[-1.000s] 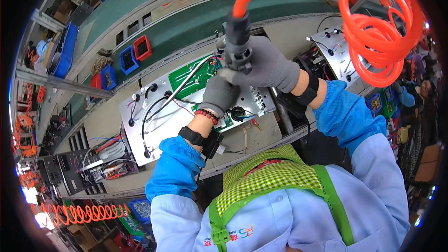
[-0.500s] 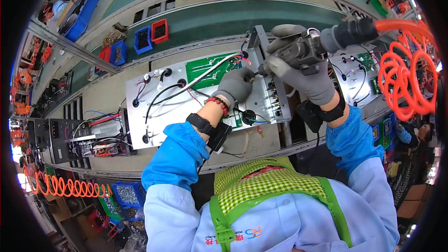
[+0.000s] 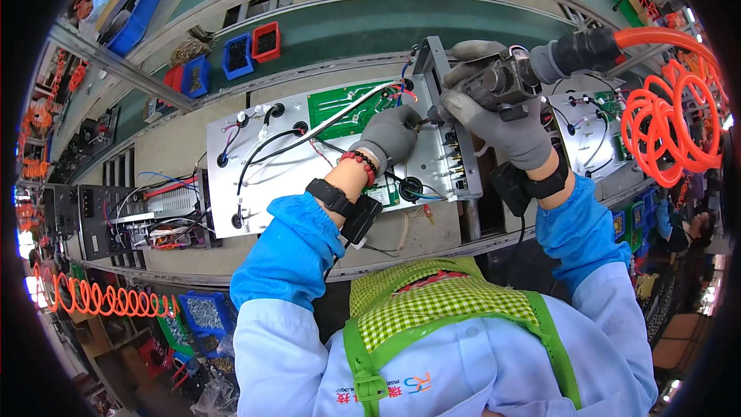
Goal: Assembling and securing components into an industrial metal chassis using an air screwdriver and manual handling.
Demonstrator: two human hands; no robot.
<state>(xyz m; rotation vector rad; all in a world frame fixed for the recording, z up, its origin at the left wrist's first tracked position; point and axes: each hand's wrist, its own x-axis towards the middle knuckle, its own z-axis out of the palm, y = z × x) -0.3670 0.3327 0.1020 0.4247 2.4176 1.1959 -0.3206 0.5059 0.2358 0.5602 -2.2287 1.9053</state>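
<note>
My right hand [image 3: 515,130], in a grey glove, grips a dark air-powered screwdriver [image 3: 494,83] held sideways over the right end of a metal chassis [image 3: 293,177]. Its tip points left, at the chassis's upright end panel [image 3: 441,69]. Close to that tip is my left hand [image 3: 388,137], also gloved, with fingers pinched together just inside the panel; whatever they hold is too small to make out. Beneath and beside the left hand lie a green circuit board [image 3: 330,108], a white cable [image 3: 305,136] and black wires on the silver plate.
An orange coiled hose [image 3: 670,127] hangs at the right, beside a second chassis [image 3: 580,127]. Left of the work stands an open black unit [image 3: 166,220] with loose wires. Small blue [image 3: 237,56] and red bins [image 3: 265,42] of parts sit on the green conveyor behind.
My left hand has shifted very slightly, its fingers still pinched near the screwdriver's tip. The screwdriver stays in my right hand at the end panel. The whole view has moved a little.
</note>
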